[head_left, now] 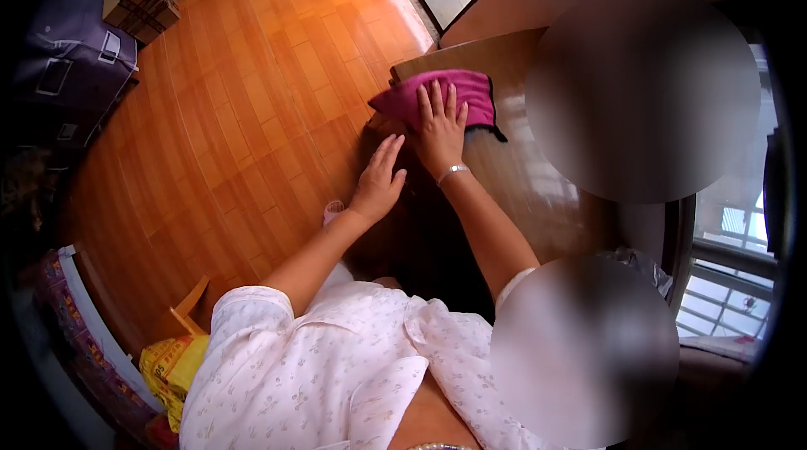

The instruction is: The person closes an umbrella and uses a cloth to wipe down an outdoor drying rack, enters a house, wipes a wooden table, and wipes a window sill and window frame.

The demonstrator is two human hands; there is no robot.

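A magenta cloth [477, 92] with a dark edging lies over the corner of a brown wooden table [538, 168], part of it hanging past the edge. My right hand [440, 126], with a bracelet at the wrist, rests flat on the cloth, fingers stretched out and slightly spread. Off the table's side, my left hand [378, 181] hovers with its fingers extended and the thumb apart, holding nothing. Its fingertips are near the cloth's lower left part, apart from it.
Orange wood-look flooring [261, 105] spreads to the left. A cardboard box [141, 4] stands at the upper left by a purple fabric cover [76, 71]. A yellow bag [172, 366] sits at the lower left. Two blurred round patches hide parts of the right side.
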